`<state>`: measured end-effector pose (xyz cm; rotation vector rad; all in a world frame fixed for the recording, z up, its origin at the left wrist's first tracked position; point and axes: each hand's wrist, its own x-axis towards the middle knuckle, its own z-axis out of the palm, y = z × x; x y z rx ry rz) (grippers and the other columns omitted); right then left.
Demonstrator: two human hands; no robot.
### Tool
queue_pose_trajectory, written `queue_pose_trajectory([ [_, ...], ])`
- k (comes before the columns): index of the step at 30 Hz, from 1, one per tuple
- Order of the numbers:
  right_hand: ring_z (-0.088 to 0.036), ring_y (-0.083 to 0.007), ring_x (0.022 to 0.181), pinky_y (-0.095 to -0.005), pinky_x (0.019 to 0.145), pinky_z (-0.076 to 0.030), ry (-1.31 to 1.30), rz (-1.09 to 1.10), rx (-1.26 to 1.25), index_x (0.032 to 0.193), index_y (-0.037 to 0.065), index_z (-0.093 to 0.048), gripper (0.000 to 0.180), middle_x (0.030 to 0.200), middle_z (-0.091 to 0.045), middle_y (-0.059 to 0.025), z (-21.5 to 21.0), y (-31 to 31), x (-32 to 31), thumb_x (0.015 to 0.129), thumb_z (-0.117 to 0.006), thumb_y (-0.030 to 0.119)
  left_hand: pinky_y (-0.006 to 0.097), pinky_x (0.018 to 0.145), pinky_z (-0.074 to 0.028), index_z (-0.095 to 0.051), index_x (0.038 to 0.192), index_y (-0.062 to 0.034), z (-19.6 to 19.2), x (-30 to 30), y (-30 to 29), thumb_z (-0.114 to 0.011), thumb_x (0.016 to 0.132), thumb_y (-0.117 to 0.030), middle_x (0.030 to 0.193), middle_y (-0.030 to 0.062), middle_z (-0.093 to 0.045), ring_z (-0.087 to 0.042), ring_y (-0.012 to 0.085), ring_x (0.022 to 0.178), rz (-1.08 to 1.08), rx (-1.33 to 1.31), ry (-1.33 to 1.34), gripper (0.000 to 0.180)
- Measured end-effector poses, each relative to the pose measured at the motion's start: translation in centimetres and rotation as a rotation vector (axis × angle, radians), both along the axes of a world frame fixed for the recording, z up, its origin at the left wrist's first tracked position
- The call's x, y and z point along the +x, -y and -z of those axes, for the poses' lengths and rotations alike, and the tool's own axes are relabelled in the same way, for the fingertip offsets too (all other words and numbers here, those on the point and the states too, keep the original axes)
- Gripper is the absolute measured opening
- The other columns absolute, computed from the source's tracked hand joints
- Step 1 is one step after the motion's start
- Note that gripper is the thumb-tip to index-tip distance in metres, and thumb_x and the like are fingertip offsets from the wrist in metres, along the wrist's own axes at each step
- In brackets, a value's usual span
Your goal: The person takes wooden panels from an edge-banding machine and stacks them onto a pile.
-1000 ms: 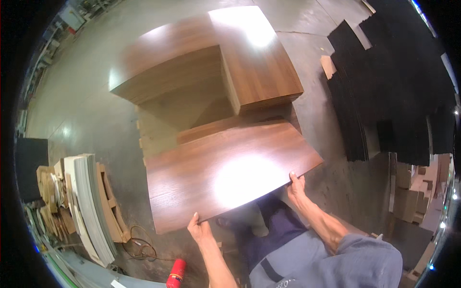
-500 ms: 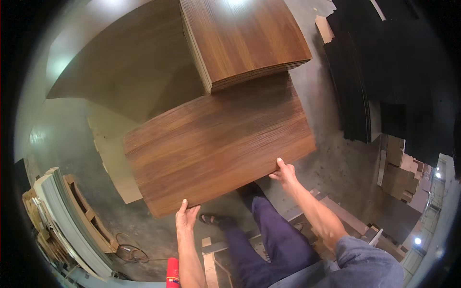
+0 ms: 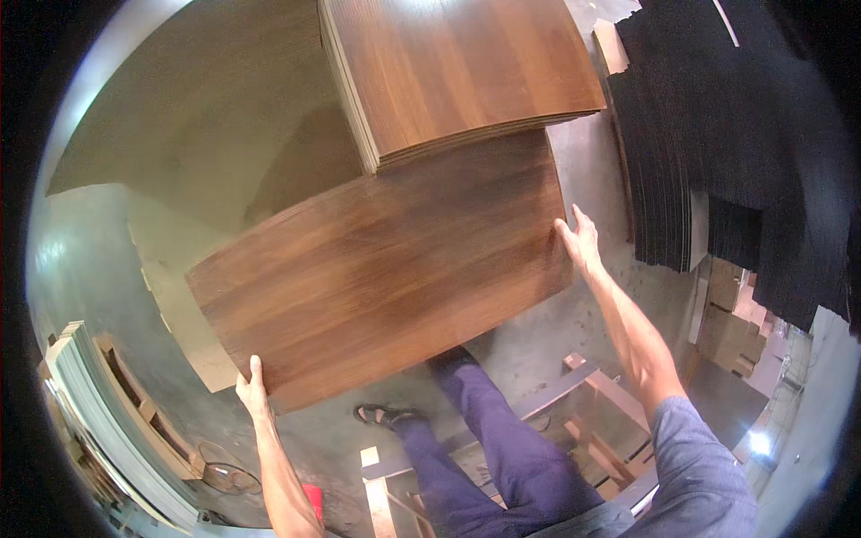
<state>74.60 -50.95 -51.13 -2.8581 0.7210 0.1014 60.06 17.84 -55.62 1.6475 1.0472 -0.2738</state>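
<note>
Pale grey framed panels stand on edge at the far left, over a grey concrete floor. Next comes the left hand, fingers pressed together and thumb hooked under the near left corner of a large rectangular dark-brown wood-veneer board. This board is held in the air above the floor and the person's blue trousers, its far edge tucked just under a stack of similar brown veneer boards. Its long axis runs left to right, rising toward the right, broad face up. The right hand grips the right short edge, fingers spread along it, thumb out of sight. Carrying it well, I judge, means keeping both grips level so the thin sheet does not sag or twist, and watching that its far edge clears the stack. Farthest right lies a pile of black sheets, with wooden frame rails below
</note>
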Motion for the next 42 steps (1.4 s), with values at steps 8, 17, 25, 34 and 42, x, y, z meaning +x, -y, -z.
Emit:
queue_pose_trajectory([
  [8, -0.063, -0.0218, 0.107, -0.0342, 0.094, -0.045, -0.092, 0.239, 0.492, 0.123, 0.005, -0.062, 0.038, 0.113, -0.069, -0.0122, 1.0, 0.4, 3.0, 0.091, -0.057, 0.025, 0.032, 0.080, -0.051, -0.068, 0.107, 0.0035, -1.5, 2.0, 3.5, -0.077, 0.083, -0.035, 0.098, 0.0072, -0.068, -0.061, 0.0148, 0.086, -0.025, 0.115, -0.016, 0.046],
  [17, -0.058, -0.0298, 0.117, -0.0373, 0.100, -0.042, -0.255, 0.127, 0.239, 0.123, -0.004, -0.059, 0.057, 0.122, -0.063, -0.0209, 2.9, 2.7, 3.1, 0.092, -0.055, 0.043, 0.039, 0.097, -0.044, -0.057, 0.122, 0.0116, -1.4, 2.2, 3.5, -0.079, 0.077, -0.046, 0.122, 0.0247, -0.061, -0.057, 0.0274, 0.114, -0.023, 0.363, -0.250, 0.077],
  [25, -0.053, -0.0351, 0.122, -0.0411, 0.104, -0.040, -0.261, -0.049, 0.339, 0.132, -0.003, -0.051, 0.055, 0.128, -0.057, -0.0254, -3.4, 0.5, -4.6, 0.091, -0.057, 0.033, 0.039, 0.095, -0.048, -0.054, 0.124, 0.0071, -8.3, -4.2, 11.0, -0.073, 0.082, -0.023, 0.117, 0.0187, -0.062, -0.060, 0.0260, 0.108, -0.090, 0.205, 0.128, 0.055],
  [34, -0.065, -0.0176, 0.073, -0.0309, 0.069, -0.053, -0.707, -0.184, 0.736, 0.113, -0.002, -0.066, 0.037, 0.086, -0.070, -0.0120, -11.6, -14.7, -21.4, 0.085, -0.060, 0.023, 0.034, 0.092, -0.052, -0.056, 0.126, 0.0033, -24.9, -25.0, 27.4, -0.069, 0.086, -0.016, 0.115, 0.0176, -0.067, -0.066, 0.0220, 0.104, 0.017, -0.549, -0.061, 0.046],
  [42, -0.066, -0.0194, 0.078, -0.0324, 0.071, -0.054, -0.632, -0.331, 0.861, 0.119, -0.004, -0.063, 0.042, 0.094, -0.070, -0.0152, -21.9, -26.0, -26.9, 0.086, -0.059, 0.021, 0.033, 0.092, -0.052, -0.056, 0.125, 0.0044, -35.4, -37.6, 19.8, -0.068, 0.088, -0.013, 0.115, 0.0178, -0.067, -0.065, 0.0220, 0.106, -0.266, -0.336, 0.191, 0.043],
])
